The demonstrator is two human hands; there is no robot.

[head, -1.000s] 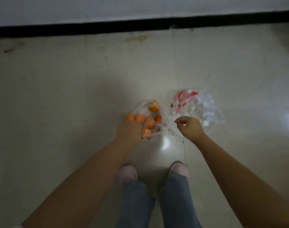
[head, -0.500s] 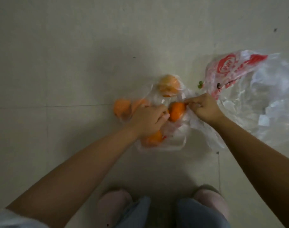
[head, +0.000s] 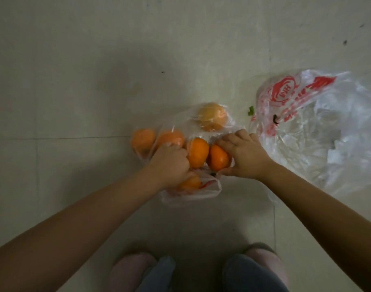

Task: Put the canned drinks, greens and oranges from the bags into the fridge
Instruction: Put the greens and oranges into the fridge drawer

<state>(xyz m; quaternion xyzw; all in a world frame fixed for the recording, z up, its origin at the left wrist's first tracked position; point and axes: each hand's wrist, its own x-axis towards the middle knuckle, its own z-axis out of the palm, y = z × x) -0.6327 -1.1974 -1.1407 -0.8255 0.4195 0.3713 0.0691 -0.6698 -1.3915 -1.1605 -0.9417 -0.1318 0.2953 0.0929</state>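
Oranges [head: 198, 152] — six in sight, lying in a thin clear plastic bag [head: 191, 192] on a pale tiled floor [head: 75, 81]. Two sit bare at the open mouth of the bag, side by side and touching; two more at the left lie under the film; a paler one [head: 212, 116] at the far side is wrapped in the plastic; one [head: 191, 183] is half hidden beneath the left wrist.

Left hand [head: 170, 163]: knuckles up, fingers curled into a fist, seemingly bunched on the bag film at the left of the two bare fruits. What exactly is inside the fist cannot be made out.

Right hand [head: 243, 157]: fingers close together and bent over the right-hand bare orange [head: 218, 158], thumb under its near side — cupping it, fingertips reaching to the film at the top.

Just right of the hands, a second, larger clear bag with red print [head: 285, 95] lies crumpled and slack on the floor; contents not discernible. A small green leaf scrap [head: 251, 111] lies on the tiles between the two bags.

Bottom edge: two pink slippers [head: 129, 268] and jean legs [head: 250, 275], the person standing over the bags, both forearms reaching down.
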